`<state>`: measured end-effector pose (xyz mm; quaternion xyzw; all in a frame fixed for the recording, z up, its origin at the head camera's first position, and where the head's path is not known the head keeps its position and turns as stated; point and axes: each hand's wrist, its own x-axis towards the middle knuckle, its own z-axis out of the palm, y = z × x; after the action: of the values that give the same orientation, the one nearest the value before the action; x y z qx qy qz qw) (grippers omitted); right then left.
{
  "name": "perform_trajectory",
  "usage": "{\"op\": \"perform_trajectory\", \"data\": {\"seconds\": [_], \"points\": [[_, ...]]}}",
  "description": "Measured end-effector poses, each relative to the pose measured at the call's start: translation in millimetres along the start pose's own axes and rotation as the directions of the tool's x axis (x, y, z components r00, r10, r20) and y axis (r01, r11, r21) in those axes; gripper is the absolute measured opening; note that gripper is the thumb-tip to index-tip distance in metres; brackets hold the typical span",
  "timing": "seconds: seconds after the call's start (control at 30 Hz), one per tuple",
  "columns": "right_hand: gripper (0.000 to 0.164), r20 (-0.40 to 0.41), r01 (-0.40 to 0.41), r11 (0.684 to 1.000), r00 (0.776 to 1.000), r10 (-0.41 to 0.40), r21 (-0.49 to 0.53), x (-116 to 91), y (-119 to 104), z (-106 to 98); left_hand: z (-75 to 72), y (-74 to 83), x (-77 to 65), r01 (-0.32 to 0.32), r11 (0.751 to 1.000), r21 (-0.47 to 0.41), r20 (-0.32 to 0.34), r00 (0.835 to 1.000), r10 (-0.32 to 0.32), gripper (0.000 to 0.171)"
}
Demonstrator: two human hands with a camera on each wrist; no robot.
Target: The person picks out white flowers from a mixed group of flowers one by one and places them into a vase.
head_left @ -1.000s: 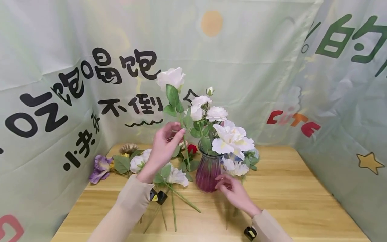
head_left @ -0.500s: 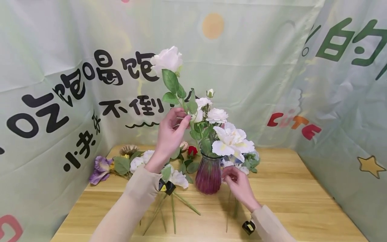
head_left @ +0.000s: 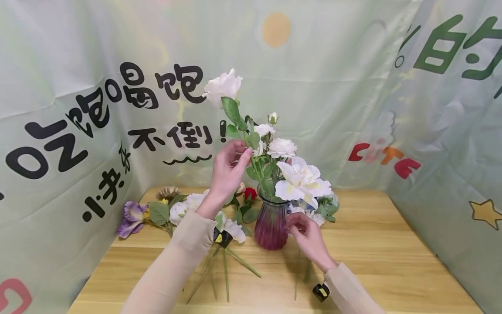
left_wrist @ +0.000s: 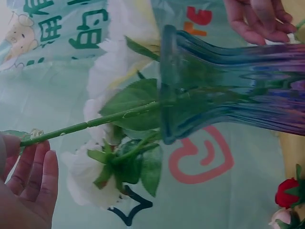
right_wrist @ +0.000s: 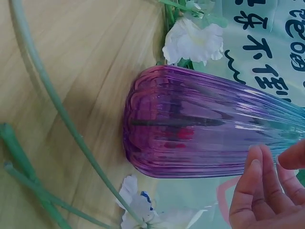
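Observation:
In the head view my left hand [head_left: 227,174] pinches the stem of a tall white rose [head_left: 224,88], whose bloom leans to the left. The left wrist view shows its green stem [left_wrist: 102,119] passing into the mouth of a ribbed glass vase [head_left: 271,227], blue-clear above and purple below. White roses [head_left: 281,148] and a big ruffled white flower [head_left: 300,181] stand in the vase. Beside the vase's right side is my right hand [head_left: 311,240], fingers loosely bent, holding nothing. Its fingertips lie at the glass; whether they touch I cannot tell.
Left of the vase lie a purple flower [head_left: 131,219], white blooms [head_left: 188,207], a red rose [head_left: 250,193] and bare stems [head_left: 226,279] on the wooden table [head_left: 364,257]. More flowers [head_left: 327,207] lie behind on the right. Printed cloth [head_left: 333,109] surrounds the table.
My left hand has lifted the white rose, shifted it right and lowered it, so its stem now enters the vase instead of hanging left of it. The right hand has moved slightly.

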<state>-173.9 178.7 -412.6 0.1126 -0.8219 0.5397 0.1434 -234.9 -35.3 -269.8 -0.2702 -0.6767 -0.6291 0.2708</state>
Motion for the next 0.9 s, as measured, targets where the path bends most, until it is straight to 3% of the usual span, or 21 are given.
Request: {"op": "perform_trajectory", "data": {"seconds": [0.23,0.47,0.63,0.9], "points": [[0.021,0.009,0.079,0.997,0.997,-0.078,-0.014,11,29,-7,6.2,15.3,-10.4,0.047,0.998,0.031,0.033,0.998,-0.048,0.014],[0.021,0.015,0.127,0.992,0.992,-0.127,-0.023,16,25,-16,13.1,-15.7,-13.8,0.090,0.993,0.076,0.049,0.994,-0.094,0.015],[0.023,0.016,0.110,0.994,0.994,-0.110,0.008,17,21,-15,13.2,-23.6,-16.3,0.088,0.984,0.153,0.075,0.992,-0.100,0.015],[0.028,0.041,0.077,0.997,0.996,-0.077,0.007,15,22,-8,11.5,-32.3,-23.4,0.093,0.931,0.353,0.094,0.986,-0.134,0.020]]}}
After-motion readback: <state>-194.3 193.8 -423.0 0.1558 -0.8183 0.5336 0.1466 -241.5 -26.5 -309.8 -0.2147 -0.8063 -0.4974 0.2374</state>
